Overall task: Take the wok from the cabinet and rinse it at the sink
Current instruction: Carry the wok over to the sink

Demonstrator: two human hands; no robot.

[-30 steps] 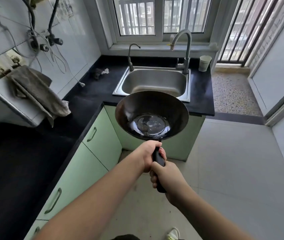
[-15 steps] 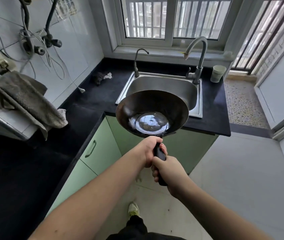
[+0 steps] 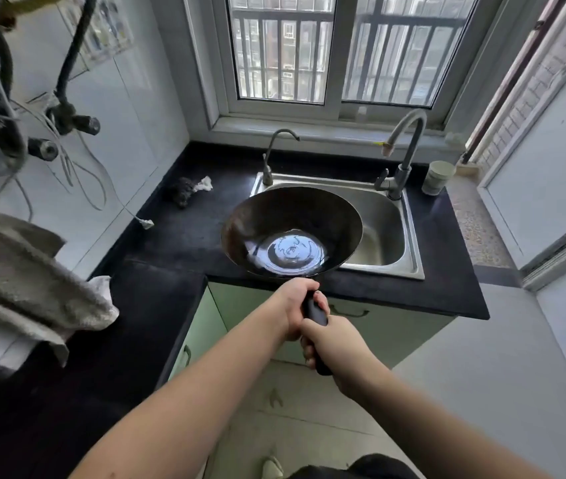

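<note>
Black stone countertop (image 3: 178, 236) runs in an L shape, along the left wall and then across the far side under a white-framed window (image 3: 336, 53) with metal bars outside. Set into the far part of it is a rectangular stainless steel sink (image 3: 388, 233), with a thin curved tap (image 3: 274, 146) at its far left corner and a tall grey gooseneck faucet (image 3: 407, 140) at its far right corner. A pale green cup (image 3: 437, 177) stands on the counter just to the right of the faucet. On the counter left of the sink lies a small dark scrubbing pad (image 3: 184, 191) with a bit of white material on it. Below the counter are light green cabinet doors (image 3: 392, 333). The left wall is covered with white tiles (image 3: 126, 108), and dark hoses (image 3: 67, 63) and thin grey cables hang on it. A grey, rough towel (image 3: 22, 281) hangs at the near left. The floor (image 3: 481, 375) is of pale tiles.

The dark round metal wok (image 3: 291, 233) is held in the air above the front left part of the sink and the counter edge, its shiny bottom tilted toward the camera. The left hand (image 3: 297, 307) is wrapped around the black handle (image 3: 314, 311) close to the bowl, fingers curled fully. The right hand (image 3: 335, 347) grips the same handle nearer to the person, also fully curled, touching the left hand.
</note>
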